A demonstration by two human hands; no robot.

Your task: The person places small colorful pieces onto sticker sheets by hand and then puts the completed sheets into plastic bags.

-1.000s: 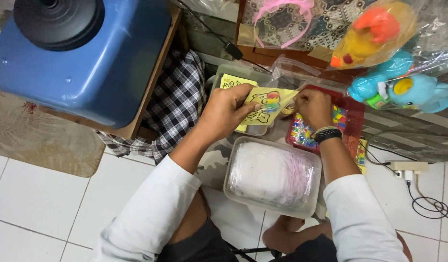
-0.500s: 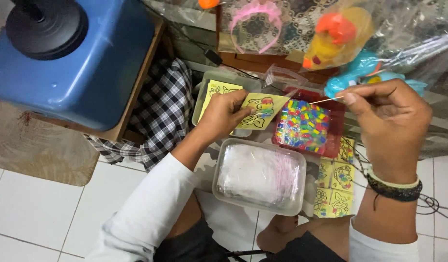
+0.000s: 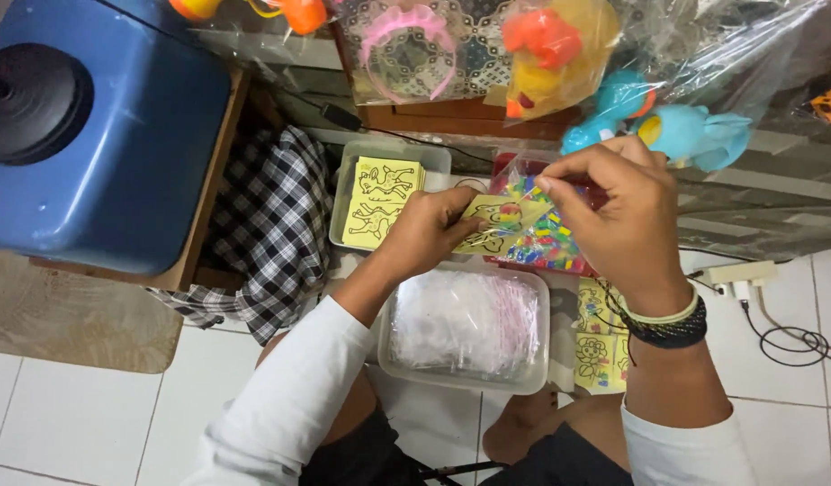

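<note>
The yellow card (image 3: 492,225), a flat rectangular sheet printed with a colourful cartoon outline, lies tilted in the air above the floor with its long axis running from lower left to upper right, its right end rising toward the packet of coloured beads. The left hand (image 3: 429,232) reaches forward from a white sleeve, palm down and fingers curled, pinching the card's left end between thumb and fingers. The right hand (image 3: 618,216) comes in from the right, wrist bent and knuckles up, with a stack of dark and pale bracelets (image 3: 669,322) at the wrist; its thumb and forefinger are closed narrowly on a thin pale stick (image 3: 530,205), which slants down and to the left so that its tip meets the card's upper face. Just beneath both hands sits a clear plastic tub (image 3: 465,331) with rounded corners, filled with crinkled transparent bags edged in pink. Beyond the left hand, a second clear tub (image 3: 386,193) holds more yellow cards with deer outlines, lying flat. Under the right hand is the glossy packet of coloured beads (image 3: 546,241), small and many-hued. Further yellow sheets (image 3: 597,346) lie on the white tiled floor (image 3: 82,423) by the right knee. A black-and-white checked cloth (image 3: 253,234) hangs down beside a blue plastic container (image 3: 100,135) toward the floor's left side. Plastic-wrapped toy ducks (image 3: 649,121) hang along the far edge.
</note>
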